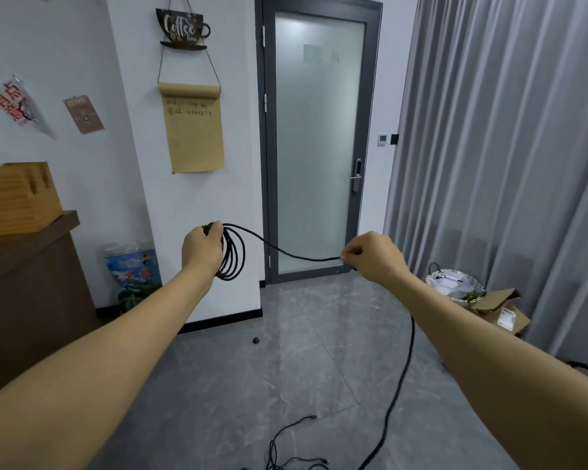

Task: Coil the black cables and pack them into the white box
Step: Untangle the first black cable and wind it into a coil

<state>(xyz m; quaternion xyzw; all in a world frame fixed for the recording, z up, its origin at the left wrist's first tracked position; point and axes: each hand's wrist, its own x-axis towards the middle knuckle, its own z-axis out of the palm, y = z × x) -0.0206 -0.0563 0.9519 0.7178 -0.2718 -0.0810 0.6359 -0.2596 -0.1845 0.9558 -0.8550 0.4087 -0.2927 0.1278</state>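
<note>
My left hand (201,247) is raised in front of me and grips several hanging loops of a thick black cable (233,256). From the coil the cable runs right in a sagging line to my right hand (370,254), which pinches it between thumb and fingers. Below my right hand the rest of that cable (406,364) drops to the grey floor and trails toward the bottom edge. A thinner black cable (287,446) lies loose on the floor near the bottom centre. No white box is in view.
A brown counter (31,293) with a wooden box stands at the left. A frosted glass door (316,140) is straight ahead, grey curtains to the right. A woven basket (455,283) and an open cardboard box (499,310) sit on the floor at the right. A small dark object (256,340) lies on the tiles.
</note>
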